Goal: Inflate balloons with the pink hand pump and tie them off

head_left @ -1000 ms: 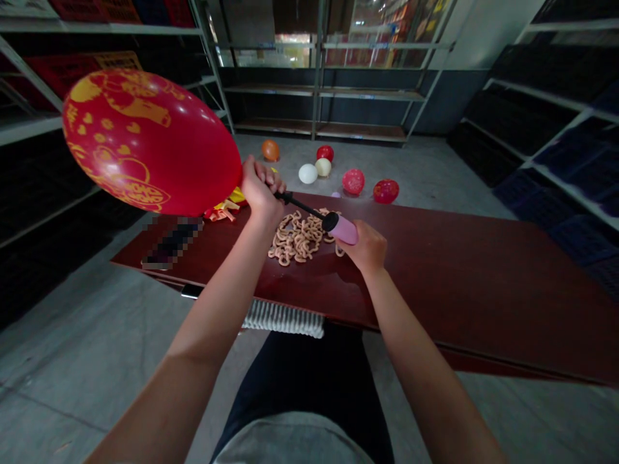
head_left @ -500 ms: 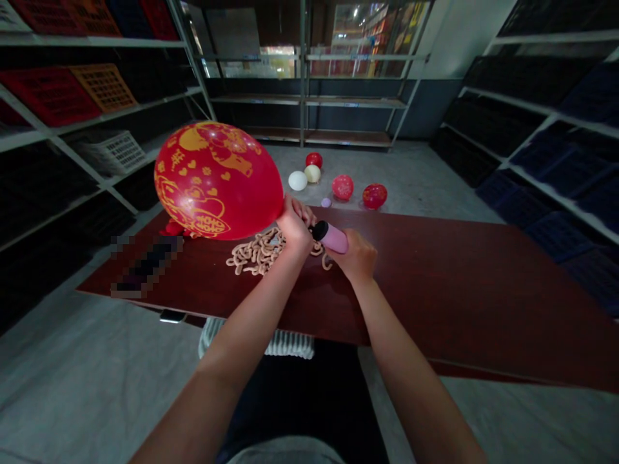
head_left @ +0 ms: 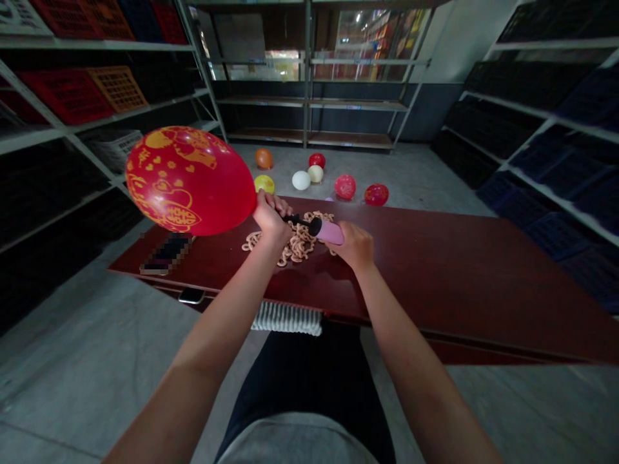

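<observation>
A big red balloon [head_left: 188,180] with gold print is inflated at the left, its neck end at my left hand [head_left: 271,216]. The fingers of that hand are closed round the neck. My right hand [head_left: 356,246] is wrapped round the pink body of a hand pump [head_left: 329,232]. A black rod [head_left: 300,221] runs from the pump's body to my left fingers, which hide its far end and the join with the balloon. Beneath both hands lies a pile of beige, curled, tube-like pieces [head_left: 300,246] on the dark red table [head_left: 449,270].
A phone-like dark object [head_left: 169,252], blurred out, lies at the table's left. Beyond the table, several balloons rest on the floor, among them a white balloon [head_left: 300,180] and an orange balloon [head_left: 264,158]. Shelves with crates [head_left: 72,93] stand along both sides.
My left hand and the red balloon have moved left, away from the pump. More of the black rod now shows between the hands. The view has shifted slightly.
</observation>
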Demonstrator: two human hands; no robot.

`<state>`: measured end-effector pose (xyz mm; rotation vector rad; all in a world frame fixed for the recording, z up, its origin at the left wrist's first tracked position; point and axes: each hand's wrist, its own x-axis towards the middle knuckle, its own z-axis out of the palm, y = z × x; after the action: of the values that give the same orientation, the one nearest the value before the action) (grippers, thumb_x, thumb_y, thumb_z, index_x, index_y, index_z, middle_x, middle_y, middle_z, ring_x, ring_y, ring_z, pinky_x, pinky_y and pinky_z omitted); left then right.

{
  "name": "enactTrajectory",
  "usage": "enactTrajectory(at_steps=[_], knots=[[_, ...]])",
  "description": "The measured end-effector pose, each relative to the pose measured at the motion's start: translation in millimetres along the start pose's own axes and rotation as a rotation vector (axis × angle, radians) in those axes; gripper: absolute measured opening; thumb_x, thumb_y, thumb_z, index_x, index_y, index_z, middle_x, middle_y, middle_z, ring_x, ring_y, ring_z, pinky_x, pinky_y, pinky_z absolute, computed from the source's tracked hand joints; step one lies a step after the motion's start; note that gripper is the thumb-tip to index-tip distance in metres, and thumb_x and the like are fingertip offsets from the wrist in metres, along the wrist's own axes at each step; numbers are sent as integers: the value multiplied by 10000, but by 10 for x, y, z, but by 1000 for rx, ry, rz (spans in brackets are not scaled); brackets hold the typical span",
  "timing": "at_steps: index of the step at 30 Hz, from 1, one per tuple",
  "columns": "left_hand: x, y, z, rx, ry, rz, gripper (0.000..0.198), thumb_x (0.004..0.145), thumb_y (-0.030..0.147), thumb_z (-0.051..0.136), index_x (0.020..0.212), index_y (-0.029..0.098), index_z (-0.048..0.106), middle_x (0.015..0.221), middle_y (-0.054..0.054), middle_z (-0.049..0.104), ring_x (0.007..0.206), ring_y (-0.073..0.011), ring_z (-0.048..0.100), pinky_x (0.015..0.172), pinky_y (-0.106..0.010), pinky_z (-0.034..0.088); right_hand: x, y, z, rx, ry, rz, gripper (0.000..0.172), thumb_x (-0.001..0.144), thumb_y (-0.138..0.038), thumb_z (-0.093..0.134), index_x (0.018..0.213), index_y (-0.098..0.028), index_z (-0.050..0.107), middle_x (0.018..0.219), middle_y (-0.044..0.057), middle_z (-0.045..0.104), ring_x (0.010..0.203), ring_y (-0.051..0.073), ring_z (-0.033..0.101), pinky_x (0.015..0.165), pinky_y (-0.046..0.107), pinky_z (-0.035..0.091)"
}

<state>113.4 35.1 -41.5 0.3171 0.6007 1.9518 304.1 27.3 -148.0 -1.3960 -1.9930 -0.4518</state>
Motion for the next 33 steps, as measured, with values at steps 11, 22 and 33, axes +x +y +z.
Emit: enactTrajectory(at_steps=[11, 22, 33], knots=[[169, 691, -178, -6, 55, 9, 418, 997, 252, 375, 611, 197, 223, 457, 75, 233, 329, -60, 228, 384, -206, 212, -20, -73, -72, -44, -11, -50, 314, 808, -461, 670, 931, -173, 645, 811, 70, 701, 732, 194, 625, 651, 294, 375], [148, 437, 205, 27, 26, 96, 478, 1032, 307, 392, 595, 195, 235, 474, 67, 218, 348, -59, 195, 380, -209, 198, -17, 21, 9, 19, -9, 77, 346, 786, -461, 706, 968, -178, 631, 856, 77, 713, 776, 224, 640, 655, 301, 376], [75, -371, 369, 88, -31, 25, 540, 1000, 414, 501, 564, 197, 268, 439, 70, 244, 337, -56, 204, 374, -222, 197, 16, 70, 68, 29, 30, 174, 424, 845, -576, 604, 974, -174, 628, 820, 87, 698, 755, 229, 623, 637, 304, 352]])
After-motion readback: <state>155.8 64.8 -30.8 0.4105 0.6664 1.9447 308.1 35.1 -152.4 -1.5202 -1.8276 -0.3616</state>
